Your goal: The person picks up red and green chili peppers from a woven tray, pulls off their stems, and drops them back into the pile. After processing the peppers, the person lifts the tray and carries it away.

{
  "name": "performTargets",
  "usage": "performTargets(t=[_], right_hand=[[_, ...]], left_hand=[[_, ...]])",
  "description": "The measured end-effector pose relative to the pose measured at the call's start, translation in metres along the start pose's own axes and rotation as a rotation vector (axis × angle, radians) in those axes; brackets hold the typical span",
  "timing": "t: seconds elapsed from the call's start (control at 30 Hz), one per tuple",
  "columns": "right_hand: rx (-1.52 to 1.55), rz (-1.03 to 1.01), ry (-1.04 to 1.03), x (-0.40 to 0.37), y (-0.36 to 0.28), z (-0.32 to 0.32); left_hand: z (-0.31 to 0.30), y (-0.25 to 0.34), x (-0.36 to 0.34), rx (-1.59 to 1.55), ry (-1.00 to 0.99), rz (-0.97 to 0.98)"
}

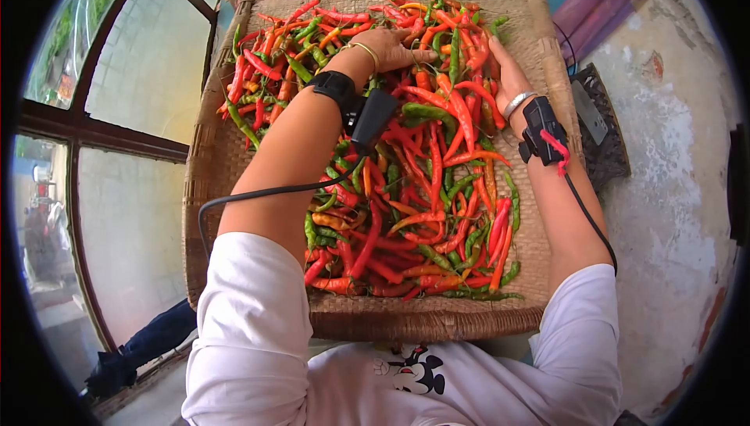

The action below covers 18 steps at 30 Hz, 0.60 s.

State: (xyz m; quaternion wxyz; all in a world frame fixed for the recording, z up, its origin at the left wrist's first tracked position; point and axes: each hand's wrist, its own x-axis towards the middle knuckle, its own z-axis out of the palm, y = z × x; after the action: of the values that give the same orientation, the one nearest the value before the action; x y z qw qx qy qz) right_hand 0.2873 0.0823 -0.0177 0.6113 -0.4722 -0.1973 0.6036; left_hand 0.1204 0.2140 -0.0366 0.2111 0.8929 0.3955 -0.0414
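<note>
Red, green and orange chili peppers (437, 152) lie in a thick layer in a woven tray (539, 215). My left hand (391, 49) rests on peppers near the tray's far side, palm down, with its fingers spread and pointing right. At the far right of the heap my right hand (508, 70) stands on edge against the peppers, its fingers stretched out and pointing away from me. Several peppers lie between the two hands. Neither hand is closed around a pepper. Some fingertips are partly hidden among the peppers.
A framed window (133, 121) stands close on the left, and a worn wall (656, 152) rises on the right. Black cables run from the devices on both wrists. Beyond the tray's right rim are a dark object (600, 125) and purple cloth (601, 4).
</note>
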Motion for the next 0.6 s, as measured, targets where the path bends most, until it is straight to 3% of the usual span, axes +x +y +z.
performTargets(t=[0.23, 0.3, 0.4, 0.43, 0.47, 0.53, 0.6], right_hand=[[0.033, 0.039, -0.03, -0.01, 0.011, 0.012], [0.123, -0.05, -0.085, -0.007, 0.019, 0.007], [0.18, 0.087, -0.07, -0.02, 0.014, 0.007], [0.219, 0.143, -0.179, -0.028, 0.01, 0.007], [0.218, 0.139, -0.177, -0.028, 0.006, 0.008], [0.123, -0.018, -0.167, -0.041, 0.007, 0.007], [0.12, -0.014, -0.14, -0.059, 0.001, 0.009]], left_hand=[[-0.001, 0.017, -0.02, -0.006, 0.076, 0.025], [-0.002, 0.019, -0.021, -0.035, 0.06, 0.046], [0.012, 0.014, -0.013, -0.425, 0.007, 0.058], [-0.008, 0.037, -0.043, -0.539, -0.041, -0.037], [-0.005, 0.041, -0.047, -0.556, 0.113, 0.094], [-0.008, 0.059, -0.068, -0.944, 0.064, 0.248], [-0.017, 0.071, -0.083, -0.91, 0.025, 0.159]])
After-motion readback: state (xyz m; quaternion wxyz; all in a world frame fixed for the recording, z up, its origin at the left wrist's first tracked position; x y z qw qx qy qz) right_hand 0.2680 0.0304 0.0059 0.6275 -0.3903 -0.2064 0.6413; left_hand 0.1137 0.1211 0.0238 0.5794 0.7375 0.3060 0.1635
